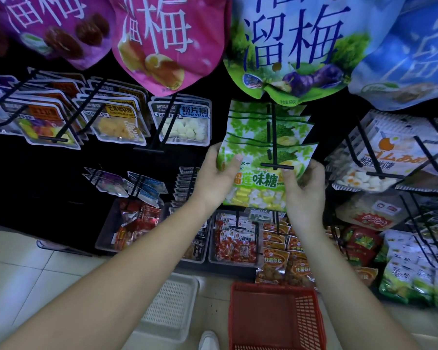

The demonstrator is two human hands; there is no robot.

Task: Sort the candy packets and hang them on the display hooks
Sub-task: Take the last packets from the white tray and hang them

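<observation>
The task seems nearly done. Several green plastic packets of durian candy (pixel 266 122) already hang on the black wire hook (pixel 269 132), and I see no packets in the red plastic basket (pixel 311 314) on the floor. The front green packet (pixel 258 185) sits at the hook's outer end. The left hand (pixel 214 178) pinches its left edge with the thumb in front, and the right hand (pixel 305 190) grips its right edge with curled fingers.

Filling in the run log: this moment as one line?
step: hanging; left hand: grips green durian-candy packet; right hand: grips same packet; black wire hook: in front of packet
</observation>
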